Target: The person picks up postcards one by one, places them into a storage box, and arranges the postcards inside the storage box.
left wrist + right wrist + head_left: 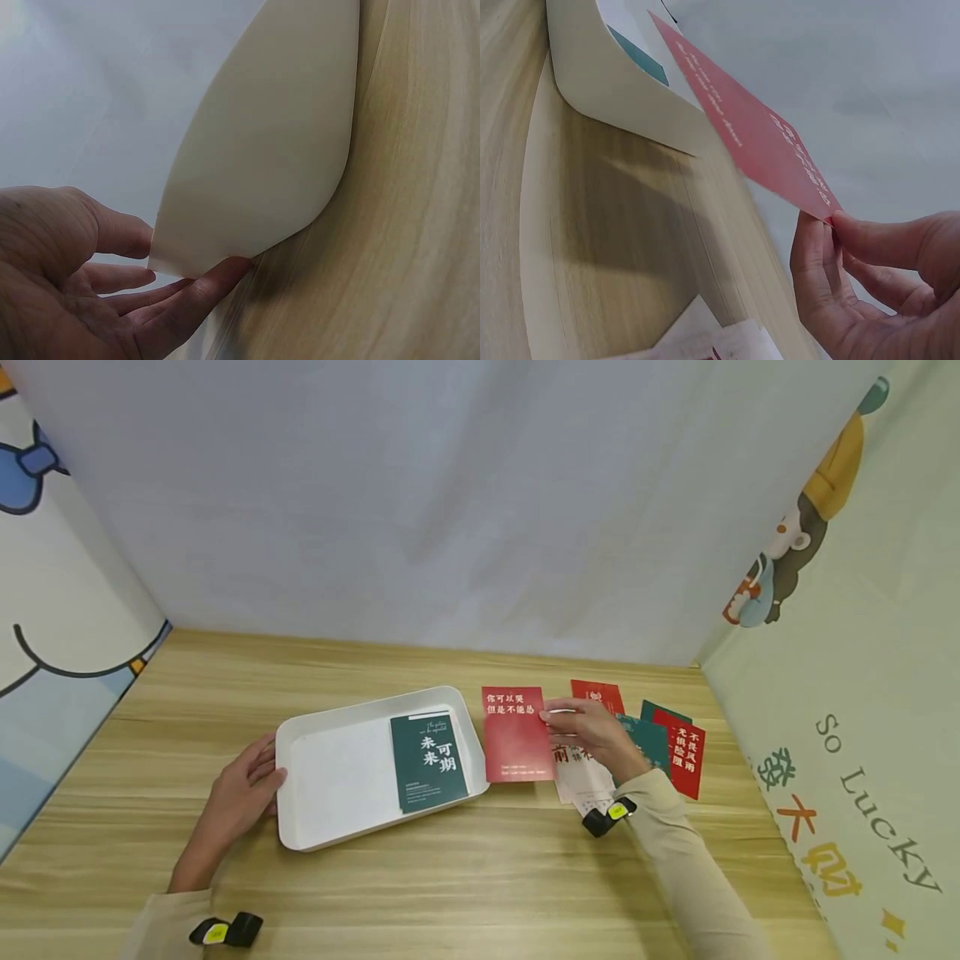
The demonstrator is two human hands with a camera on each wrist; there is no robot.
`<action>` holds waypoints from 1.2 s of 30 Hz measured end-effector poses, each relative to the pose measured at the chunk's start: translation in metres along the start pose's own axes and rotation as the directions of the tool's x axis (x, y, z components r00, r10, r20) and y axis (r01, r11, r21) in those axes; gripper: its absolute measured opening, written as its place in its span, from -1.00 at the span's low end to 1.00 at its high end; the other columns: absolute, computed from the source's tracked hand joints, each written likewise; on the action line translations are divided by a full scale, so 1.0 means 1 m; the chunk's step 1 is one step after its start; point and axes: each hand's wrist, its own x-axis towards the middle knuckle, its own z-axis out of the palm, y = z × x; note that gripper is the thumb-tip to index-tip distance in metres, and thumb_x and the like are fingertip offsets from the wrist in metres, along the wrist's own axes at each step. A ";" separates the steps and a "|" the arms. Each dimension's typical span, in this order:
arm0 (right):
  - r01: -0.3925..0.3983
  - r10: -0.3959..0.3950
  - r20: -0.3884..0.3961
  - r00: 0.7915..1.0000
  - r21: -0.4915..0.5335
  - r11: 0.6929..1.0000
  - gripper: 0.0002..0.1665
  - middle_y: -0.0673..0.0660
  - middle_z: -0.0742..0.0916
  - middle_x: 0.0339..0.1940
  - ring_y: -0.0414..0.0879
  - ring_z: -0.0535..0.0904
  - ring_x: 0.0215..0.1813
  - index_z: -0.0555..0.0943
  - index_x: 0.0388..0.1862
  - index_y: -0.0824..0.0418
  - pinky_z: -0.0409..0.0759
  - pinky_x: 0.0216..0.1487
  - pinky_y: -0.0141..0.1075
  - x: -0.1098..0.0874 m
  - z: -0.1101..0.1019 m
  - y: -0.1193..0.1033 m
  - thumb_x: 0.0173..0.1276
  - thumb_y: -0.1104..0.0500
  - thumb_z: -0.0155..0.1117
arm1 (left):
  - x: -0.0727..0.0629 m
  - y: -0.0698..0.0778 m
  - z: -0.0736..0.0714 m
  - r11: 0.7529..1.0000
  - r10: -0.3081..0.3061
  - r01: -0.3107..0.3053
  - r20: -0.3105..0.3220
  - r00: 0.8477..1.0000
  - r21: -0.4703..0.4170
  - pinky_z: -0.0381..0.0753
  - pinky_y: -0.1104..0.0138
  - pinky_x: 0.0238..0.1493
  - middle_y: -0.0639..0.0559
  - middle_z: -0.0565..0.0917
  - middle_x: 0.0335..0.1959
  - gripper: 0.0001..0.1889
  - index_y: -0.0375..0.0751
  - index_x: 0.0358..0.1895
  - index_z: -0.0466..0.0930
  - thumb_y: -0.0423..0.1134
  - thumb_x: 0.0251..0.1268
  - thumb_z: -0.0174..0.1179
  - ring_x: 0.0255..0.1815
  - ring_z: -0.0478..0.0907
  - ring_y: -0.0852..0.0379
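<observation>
My right hand (588, 731) pinches a red card (519, 739) with white lettering by its edge, between thumb and fingertips. The card is raised above the table, just right of the white tray (341, 827); its shadow falls on the wood in the right wrist view. My left hand (243, 789) grips the tray's left end, with the thumb at the rim and fingers against the outer wall (262, 135). Inside the tray, at its right end, lies a dark green card (429, 764) with white lettering. Whether other cards lie under it cannot be told.
Behind and beneath my right hand, several cards lie spread on the wooden table (450, 885): a red card (597, 693), a green card (647, 739), another red card (686, 756) and pale cards (585, 781). A grey-white cloth (420, 510) hangs behind the table.
</observation>
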 end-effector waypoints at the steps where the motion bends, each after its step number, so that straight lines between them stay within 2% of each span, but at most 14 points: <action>1: 0.004 -0.005 0.004 1.000 0.003 1.000 -0.53 -0.03 0.76 -0.22 -0.19 0.74 -0.23 0.52 0.33 0.51 0.76 -0.03 -0.28 0.000 0.002 -0.001 0.56 0.27 0.27 | 0.000 0.000 0.000 1.000 0.002 -0.002 0.000 1.000 0.004 0.47 0.67 -0.19 -0.59 0.27 0.51 -0.29 -0.44 0.67 -0.08 -0.30 0.63 0.02 0.52 0.31 -0.47; 9: 0.034 -0.035 0.030 0.999 0.028 0.999 -0.61 -0.04 0.77 -0.25 -0.20 0.73 -0.28 0.58 0.24 0.50 0.76 0.00 -0.21 0.000 0.015 -0.001 0.55 0.29 0.28 | 0.001 -0.002 0.000 1.000 0.002 -0.002 0.004 1.000 0.012 0.29 0.80 -0.13 -0.59 0.27 0.52 -0.28 -0.44 0.67 -0.08 -0.31 0.63 0.03 0.52 0.30 -0.47; 12: 0.040 -0.041 0.040 0.998 0.038 0.998 -0.58 -0.04 0.78 -0.24 -0.21 0.74 -0.28 0.55 0.28 0.53 0.76 0.03 -0.17 0.000 0.019 -0.002 0.55 0.30 0.26 | 0.000 -0.004 0.001 1.000 0.008 -0.008 0.005 1.000 0.008 0.31 0.79 -0.13 -0.59 0.26 0.52 -0.28 -0.45 0.67 -0.08 -0.30 0.63 0.03 0.52 0.30 -0.47; 14: 0.044 -0.046 0.047 0.998 0.044 0.998 -0.55 -0.04 0.78 -0.24 -0.22 0.75 -0.28 0.52 0.30 0.55 0.76 0.05 -0.15 0.001 0.023 -0.004 0.55 0.31 0.25 | 0.000 -0.003 0.001 1.000 0.007 -0.007 0.006 1.000 -0.002 0.41 0.73 -0.16 -0.60 0.26 0.52 -0.28 -0.45 0.67 -0.09 -0.31 0.63 0.03 0.52 0.30 -0.47; 17: 0.050 -0.053 0.053 0.997 0.063 0.997 -0.55 -0.05 0.79 -0.27 -0.22 0.75 -0.31 0.51 0.30 0.58 0.77 0.01 -0.17 0.002 0.029 -0.006 0.55 0.34 0.24 | 0.000 -0.002 0.000 1.000 0.011 -0.011 0.002 1.000 -0.004 0.46 0.69 -0.18 -0.60 0.26 0.52 -0.28 -0.44 0.67 -0.08 -0.31 0.63 0.03 0.52 0.30 -0.48; 21: 0.060 -0.065 0.060 0.996 0.079 0.995 -0.59 -0.05 0.79 -0.31 -0.22 0.74 -0.34 0.53 0.26 0.58 0.78 -0.05 -0.20 0.006 0.037 -0.007 0.53 0.36 0.23 | 0.000 -0.001 0.000 1.000 0.019 -0.019 -0.003 1.000 0.002 0.39 0.73 -0.16 -0.60 0.27 0.51 -0.28 -0.45 0.67 -0.07 -0.31 0.62 0.03 0.51 0.31 -0.48; 28: 0.081 -0.087 0.074 0.993 0.079 0.994 -0.62 -0.05 0.80 -0.28 -0.22 0.74 -0.31 0.57 0.22 0.55 0.77 0.00 -0.19 0.012 0.050 -0.006 0.52 0.35 0.25 | 0.001 -0.002 0.000 1.000 0.025 -0.025 -0.008 1.000 0.002 0.33 0.77 -0.12 -0.60 0.29 0.50 -0.29 -0.45 0.66 -0.04 -0.32 0.61 0.04 0.50 0.33 -0.47; 32: 0.073 -0.078 0.059 0.995 0.081 0.994 -0.63 -0.04 0.80 -0.28 -0.21 0.74 -0.29 0.59 0.20 0.55 0.77 -0.06 -0.25 0.014 0.057 -0.007 0.51 0.35 0.28 | 0.001 -0.002 0.001 1.000 0.021 -0.021 -0.015 1.000 0.004 0.27 0.80 -0.09 -0.59 0.31 0.49 -0.30 -0.44 0.66 -0.01 -0.33 0.60 0.05 0.50 0.35 -0.45; 36: 0.069 -0.072 0.028 0.997 0.092 0.993 -0.64 -0.01 0.80 -0.28 -0.21 0.75 -0.30 0.61 0.18 0.54 0.77 -0.07 -0.26 0.017 0.065 -0.008 0.49 0.36 0.30 | 0.001 -0.002 0.000 1.000 0.013 -0.013 -0.012 1.000 0.004 0.31 0.78 -0.12 -0.59 0.30 0.50 -0.29 -0.44 0.66 -0.02 -0.31 0.61 0.04 0.50 0.34 -0.45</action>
